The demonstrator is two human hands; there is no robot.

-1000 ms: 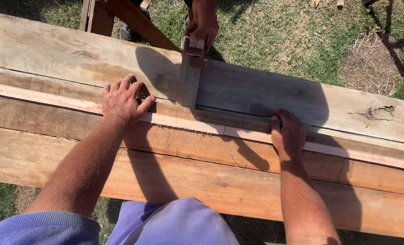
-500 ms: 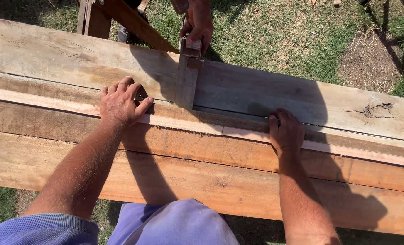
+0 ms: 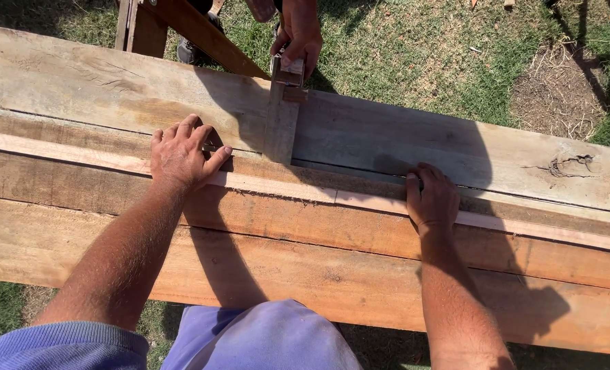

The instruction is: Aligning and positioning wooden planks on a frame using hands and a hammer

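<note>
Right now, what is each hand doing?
Left hand: open, pressed flat on the thin strip.
Right hand: fingers curled over the same strip, pressing it; nothing lifted.

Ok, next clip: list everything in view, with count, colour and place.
planks: several, weathered brown, stacked lengthwise across the frame
strip: one, pale wood, along the stack's middle
square: one, grey, flat across the far plank
trestle: one, brown wood, top left
grass: green with dry patches, beyond the planks
other person's hand: one, top centre, gripping the square's end
left hand: on the strip, left of the square
right hand: on the strip, right of centre
</note>
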